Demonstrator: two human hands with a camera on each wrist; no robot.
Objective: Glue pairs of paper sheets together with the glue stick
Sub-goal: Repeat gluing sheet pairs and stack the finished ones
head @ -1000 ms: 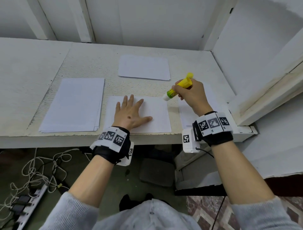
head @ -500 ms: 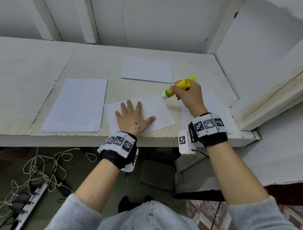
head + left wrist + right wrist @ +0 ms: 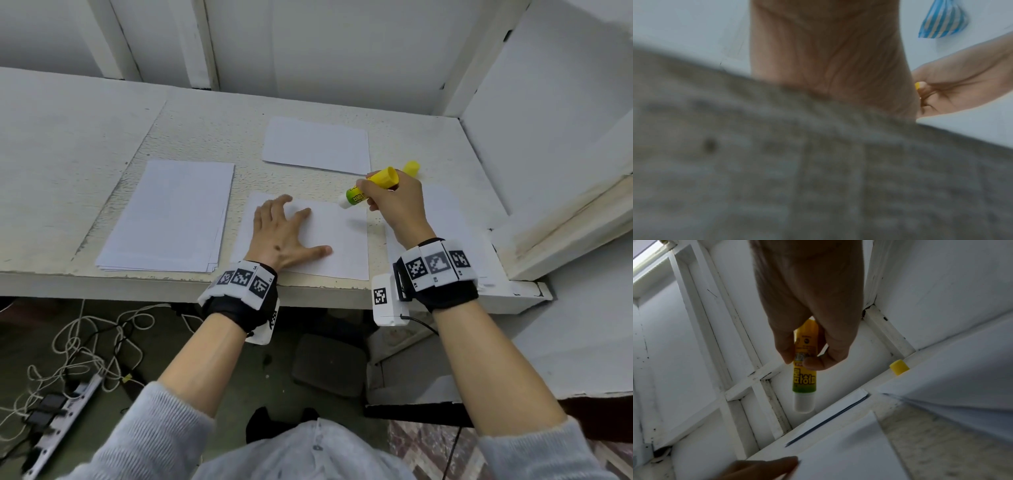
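Fingers of the right hand (image 3: 397, 202) curl round the glue stick (image 3: 368, 187) — left hand (image 3: 281, 236) spread flat on the sheet (image 3: 342, 246) just beside it.

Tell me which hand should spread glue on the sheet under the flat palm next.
Right. The right hand already grips the uncapped glue stick, its tip poised by the sheet's far right corner. The left hand lies flat, pinning that sheet.
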